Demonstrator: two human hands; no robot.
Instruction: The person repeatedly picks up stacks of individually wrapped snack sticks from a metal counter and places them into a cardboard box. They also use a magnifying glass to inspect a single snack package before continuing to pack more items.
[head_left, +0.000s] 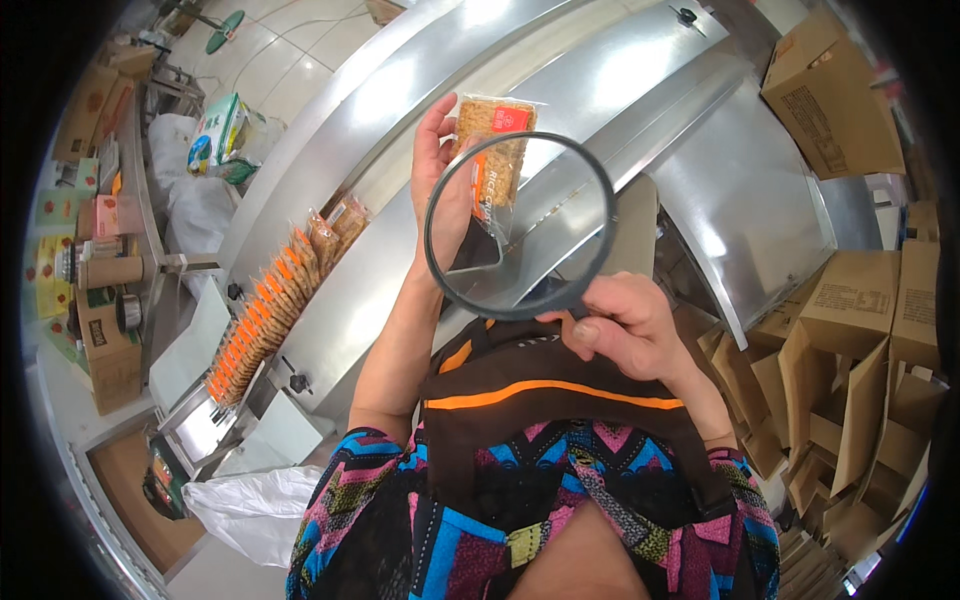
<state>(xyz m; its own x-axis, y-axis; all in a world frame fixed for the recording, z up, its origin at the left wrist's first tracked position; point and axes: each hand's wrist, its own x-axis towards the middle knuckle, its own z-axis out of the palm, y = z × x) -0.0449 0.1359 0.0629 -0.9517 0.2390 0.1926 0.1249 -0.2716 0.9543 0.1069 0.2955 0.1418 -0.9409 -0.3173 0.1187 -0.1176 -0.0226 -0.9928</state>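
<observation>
My left hand holds a clear-wrapped rice cracker pack upright, with the fingers along its left side and back. Red and orange printed patches bearing writing show on the wrapper. My right hand grips the short end of a black-rimmed magnifying glass. Its round lens is in front of the lower part of the pack and part of my left hand. To the left, a long row of similar wrapped packs stands on edge in a metal conveyor channel.
Stainless steel panels flank the channel. Open cardboard boxes are stacked at right, with another carton above them. A side table at left bears boxes and tape rolls. A white plastic bag lies at lower left.
</observation>
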